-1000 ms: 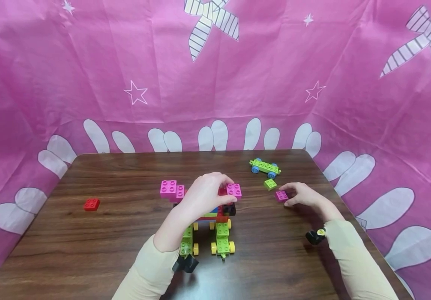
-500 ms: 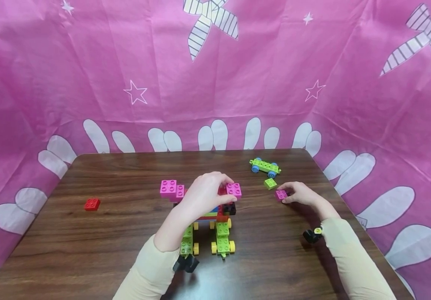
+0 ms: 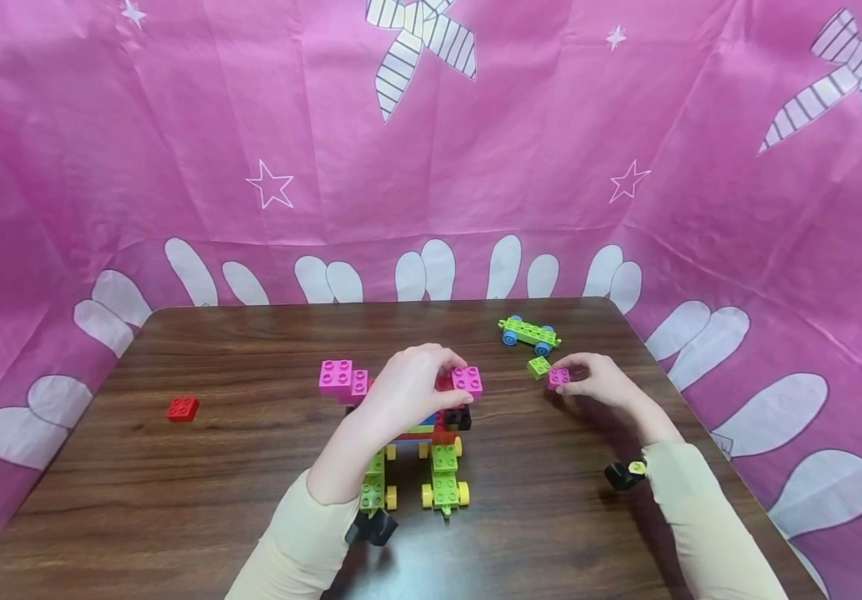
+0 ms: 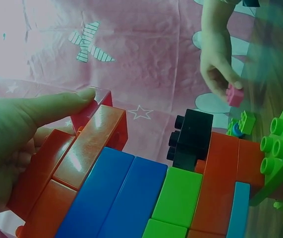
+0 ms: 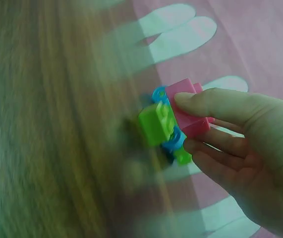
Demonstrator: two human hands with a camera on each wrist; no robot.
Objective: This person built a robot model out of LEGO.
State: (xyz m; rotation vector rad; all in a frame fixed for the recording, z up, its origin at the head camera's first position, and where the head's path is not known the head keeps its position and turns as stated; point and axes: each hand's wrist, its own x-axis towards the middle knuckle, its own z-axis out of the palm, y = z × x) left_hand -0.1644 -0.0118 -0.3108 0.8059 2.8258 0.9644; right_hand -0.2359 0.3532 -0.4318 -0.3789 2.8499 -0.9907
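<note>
A built figure of toy bricks [image 4: 119,183] stands in the middle of the table on lime green wheeled bases [image 3: 445,477]. Over its top lies my left hand [image 3: 408,387], gripping it near the pink brick [image 3: 467,380] at the right end. In the left wrist view the thumb rests against that upper end. My right hand [image 3: 599,385] pinches a loose pink brick [image 5: 186,106] between thumb and fingers, held above the table on the right. Close beside it is a lime green brick [image 3: 538,367]. Part of the figure is hidden beneath my left hand and forearm.
Behind the lime brick stands a lime green wheeled base with blue wheels [image 3: 529,332]. A red brick [image 3: 182,409] lies on the left of the wooden table [image 3: 251,500]. A pink printed cloth [image 3: 431,200] hangs behind and along both sides.
My right hand has closed on the loose pink brick and raised it from the table, slightly up and left. My left hand and the figure have stayed in place.
</note>
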